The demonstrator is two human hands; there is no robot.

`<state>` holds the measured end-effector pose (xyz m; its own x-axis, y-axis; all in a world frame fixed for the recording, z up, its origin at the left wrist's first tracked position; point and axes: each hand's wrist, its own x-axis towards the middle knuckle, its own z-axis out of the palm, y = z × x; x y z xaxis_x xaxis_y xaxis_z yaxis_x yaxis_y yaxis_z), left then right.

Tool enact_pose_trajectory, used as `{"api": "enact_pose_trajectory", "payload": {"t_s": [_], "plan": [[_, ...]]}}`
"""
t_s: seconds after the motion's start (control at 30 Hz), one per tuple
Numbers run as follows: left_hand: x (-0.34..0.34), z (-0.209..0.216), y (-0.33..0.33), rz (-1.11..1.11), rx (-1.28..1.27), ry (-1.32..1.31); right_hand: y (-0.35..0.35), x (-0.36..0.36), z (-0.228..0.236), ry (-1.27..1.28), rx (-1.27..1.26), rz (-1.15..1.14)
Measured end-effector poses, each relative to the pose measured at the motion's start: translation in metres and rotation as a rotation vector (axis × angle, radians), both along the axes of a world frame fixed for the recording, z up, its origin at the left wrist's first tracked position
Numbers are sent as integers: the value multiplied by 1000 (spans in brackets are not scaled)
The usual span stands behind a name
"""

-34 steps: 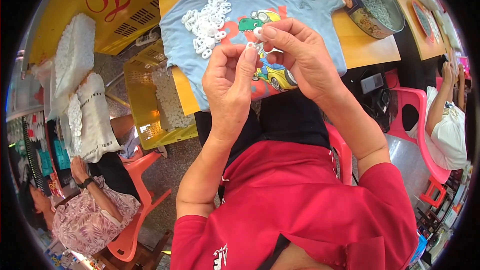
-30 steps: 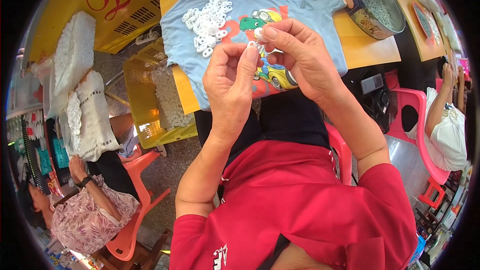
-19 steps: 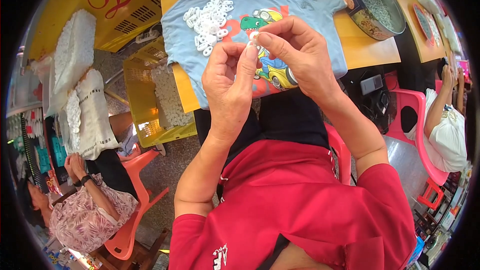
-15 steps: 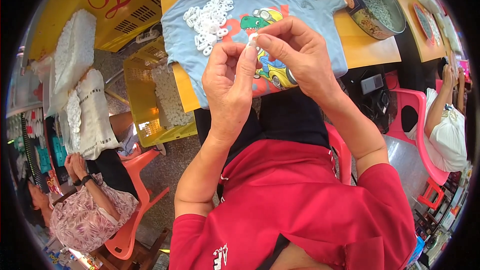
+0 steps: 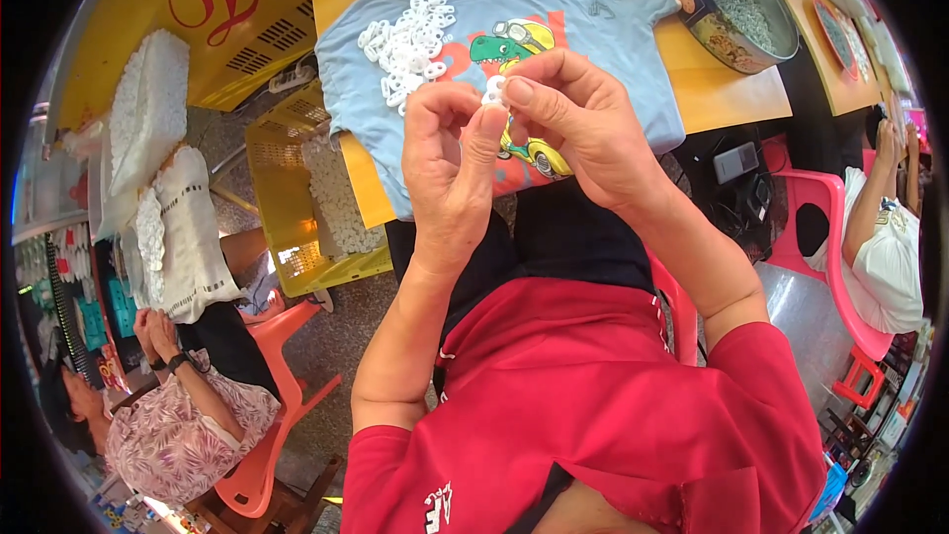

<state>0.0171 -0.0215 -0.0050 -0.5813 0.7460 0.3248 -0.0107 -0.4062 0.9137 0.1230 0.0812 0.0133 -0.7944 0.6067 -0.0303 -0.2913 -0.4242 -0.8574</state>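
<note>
Counted: one blue shirt (image 5: 554, 10), one pile of white rings (image 5: 410, 40), one round tin (image 5: 732, 5), one yellow crate (image 5: 297, 188), two pink chairs (image 5: 840, 267), two other people (image 5: 890, 237).

Round tin (image 5: 736, 5) of small white bits sat on the orange worktop (image 5: 722, 89). Yellow crate (image 5: 297, 188) below held more. Pink chair (image 5: 820, 247) stood right; seated person (image 5: 183, 415) lower left.

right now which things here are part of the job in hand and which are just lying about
In the job: left hand, right hand, small white piece, pile of white pieces, blue shirt.
Lying about: round tin, yellow crate, pink chair.
</note>
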Motion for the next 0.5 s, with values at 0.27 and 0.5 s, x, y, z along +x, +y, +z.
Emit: {"api": "enact_pose_trajectory", "payload": {"t_s": [0.27, 0.5], "plan": [[-3, -2, 1, -240, 32, -26, -1, 5, 8, 8, -116, 168], [-3, 4, -8, -216, -77, 92, -8, 8, 15, 32, -72, 127]]}}
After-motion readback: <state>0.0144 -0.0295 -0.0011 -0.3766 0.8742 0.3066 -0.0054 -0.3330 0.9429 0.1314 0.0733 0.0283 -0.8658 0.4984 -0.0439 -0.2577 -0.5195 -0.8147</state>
